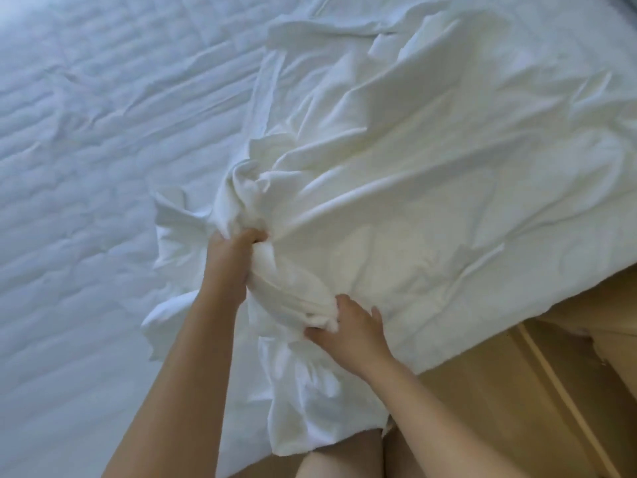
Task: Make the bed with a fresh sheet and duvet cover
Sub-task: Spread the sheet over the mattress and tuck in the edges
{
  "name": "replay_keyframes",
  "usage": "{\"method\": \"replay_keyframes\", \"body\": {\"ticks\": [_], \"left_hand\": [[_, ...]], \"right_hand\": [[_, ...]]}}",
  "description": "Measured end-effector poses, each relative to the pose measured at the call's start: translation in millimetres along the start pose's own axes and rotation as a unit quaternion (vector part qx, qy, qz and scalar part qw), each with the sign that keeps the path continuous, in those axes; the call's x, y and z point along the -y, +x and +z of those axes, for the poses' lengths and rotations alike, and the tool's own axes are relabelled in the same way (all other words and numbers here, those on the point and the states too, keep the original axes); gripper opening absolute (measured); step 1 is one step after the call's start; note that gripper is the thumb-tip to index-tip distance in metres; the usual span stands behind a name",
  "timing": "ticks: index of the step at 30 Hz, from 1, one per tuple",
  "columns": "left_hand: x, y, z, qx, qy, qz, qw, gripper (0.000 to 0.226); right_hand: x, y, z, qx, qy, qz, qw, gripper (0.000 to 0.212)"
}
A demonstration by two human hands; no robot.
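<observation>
White crumpled sheet (pixel 396 188), bunched fold gripped by left hand (pixel 231 257), pinched by right hand (pixel 348 326).

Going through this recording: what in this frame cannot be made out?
1. Head view: the left hand grips the white fabric; its fingertips are buried in the bunch.
2. Head view: fingertips of the right hand sit under a fold, so pinching or pressing is unclear.
3. Sheet or duvet cover: the crumpling hides it.
4. The mattress is cut off by the left and top edges.
</observation>
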State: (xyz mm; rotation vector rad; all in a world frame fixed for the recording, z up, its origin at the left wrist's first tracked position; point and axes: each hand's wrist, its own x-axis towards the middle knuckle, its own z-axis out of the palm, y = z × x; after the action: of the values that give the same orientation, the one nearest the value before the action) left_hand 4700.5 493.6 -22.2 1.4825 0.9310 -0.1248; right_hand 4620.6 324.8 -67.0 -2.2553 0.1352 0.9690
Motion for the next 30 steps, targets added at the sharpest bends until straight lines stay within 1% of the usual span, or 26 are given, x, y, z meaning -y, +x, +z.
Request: {"method": "replay_keyframes", "body": {"ticks": [1, 2, 3, 4, 6, 7, 8, 10, 11, 12, 13, 14, 15, 16, 17, 18, 19, 20, 21, 22, 24, 25, 26, 28, 29, 30], "left_hand": [[11.5, -2.4, -7.1, -0.008, -0.007, -0.004, 1.0, 0.032], [26.0, -5.6, -12.4, 0.002, -0.009, -0.006, 1.0, 0.033], [40.9, -12.9, -15.9, 0.022, 0.0, -0.009, 1.0, 0.036], [56.9, -21.0, -18.9, 0.039, 0.028, -0.017, 0.999, 0.044], [85.3, -41.4, -25.5, 0.066, 0.112, -0.021, 0.991, 0.066], [96.7, -50.0, -30.6, 0.08, 0.141, -0.017, 0.987, 0.068], [105.0, -57.7, -36.9, 0.091, 0.153, -0.016, 0.984, 0.061], [109.4, -64.1, -52.9, 0.104, 0.148, -0.05, 0.982, 0.032], [108.1, -66.3, -61.6, 0.116, 0.143, -0.069, 0.98, 0.02], [106.2, -68.0, -70.3, 0.132, 0.14, -0.075, 0.979, 0.015], [103.3, -68.2, -79.3, 0.149, 0.138, -0.065, 0.977, 0.014], [98.8, -69.0, -88.0, 0.162, 0.137, -0.048, 0.976, 0.015], [93.8, -68.9, -97.4, 0.171, 0.141, -0.029, 0.975, 0.015], [88.0, -67.7, -106.8, 0.179, 0.145, -0.015, 0.973, 0.014], [81.8, -65.4, -115.8, 0.185, 0.154, 0.0, 0.971, 0.014], [76.1, -59.9, -125.1, 0.193, 0.17, 0.019, 0.966, 0.015], [71.8, -52.7, -135.0, 0.202, 0.197, 0.048, 0.958, 0.021], [69.7, -43.3, -144.9, 0.209, 0.233, 0.08, 0.947, 0.034], [67.9, -33.9, -155.9, 0.213, 0.285, 0.115, 0.928, 0.045], [67.8, -22.6, -167.5, 0.211, 0.34, 0.151, 0.904, 0.05], [68.7, 0.1, -190.1, 0.193, 0.443, 0.218, 0.848, 0.046], [69.5, 10.5, -199.4, 0.183, 0.482, 0.242, 0.822, 0.044], [69.0, 18.4, -206.3, 0.175, 0.509, 0.26, 0.802, 0.044], [70.2, 30.7, -213.5, 0.164, 0.53, 0.288, 0.781, 0.046], [73.0, 34.8, -213.5, 0.165, 0.527, 0.294, 0.78, 0.048], [77.0, 36.8, -211.9, 0.168, 0.517, 0.288, 0.789, 0.048]], "right_hand": [[4.3, -0.2, 12.4, 0.006, 0.041, -0.006, 0.999, 0.04], [9.7, -1.8, 25.5, 0.002, 0.072, -0.016, 0.997, 0.029], [14.6, -5.8, 39.0, -0.01, 0.091, -0.027, 0.995, 0.026], [19.3, -12.0, 52.4, -0.023, 0.098, -0.04, 0.994, 0.025], [26.2, -29.8, 77.5, -0.051, 0.107, -0.063, 0.991, 0.024], [27.7, -39.7, 88.7, -0.069, 0.129, -0.068, 0.987, 0.023], [27.8, -50.9, 100.1, -0.086, 0.168, -0.068, 0.98, 0.02], [25.6, -72.0, 120.6, -0.112, 0.259, -0.066, 0.957, 0.012], [22.7, -82.3, 131.6, -0.125, 0.289, -0.072, 0.946, 0.015], [19.6, -91.6, 143.4, -0.15, 0.284, -0.079, 0.944, 0.023], [15.7, -98.6, 156.4, -0.193, 0.255, -0.083, 0.944, 0.037], [11.2, -102.9, 170.4, -0.247, 0.207, -0.077, 0.943, 0.056], [7.3, -104.9, 185.3, -0.297, 0.165, -0.055, 0.939, 0.073], [5.0, -105.9, 200.4, -0.325, 0.148, -0.017, 0.934, 0.085], [6.9, -106.6, 213.5, -0.325, 0.162, 0.028, 0.932, 0.092], [12.7, -107.0, 225.7, -0.308, 0.2, 0.066, 0.928, 0.094], [21.0, -105.4, 238.1, -0.295, 0.236, 0.084, 0.922, 0.094], [30.4, -100.9, 250.0, -0.296, 0.261, 0.086, 0.915, 0.092], [41.5, -95.8, 260.5, -0.31, 0.275, 0.081, 0.906, 0.09], [53.2, -89.6, 269.9, -0.333, 0.289, 0.072, 0.894, 0.088], [76.8, -75.6, 285.6, -0.392, 0.305, 0.057, 0.866, 0.079], [85.0, -70.6, 294.5, -0.418, 0.322, 0.069, 0.847, 0.073], [91.1, -68.9, 303.3, -0.442, 0.352, 0.1, 0.819, 0.066], [97.9, -68.4, 321.0, -0.476, 0.441, 0.188, 0.737, 0.06], [100.4, -68.3, 328.6, -0.471, 0.489, 0.225, 0.699, 0.06], [103.0, -66.3, 334.3, -0.448, 0.536, 0.25, 0.67, 0.064]]}}
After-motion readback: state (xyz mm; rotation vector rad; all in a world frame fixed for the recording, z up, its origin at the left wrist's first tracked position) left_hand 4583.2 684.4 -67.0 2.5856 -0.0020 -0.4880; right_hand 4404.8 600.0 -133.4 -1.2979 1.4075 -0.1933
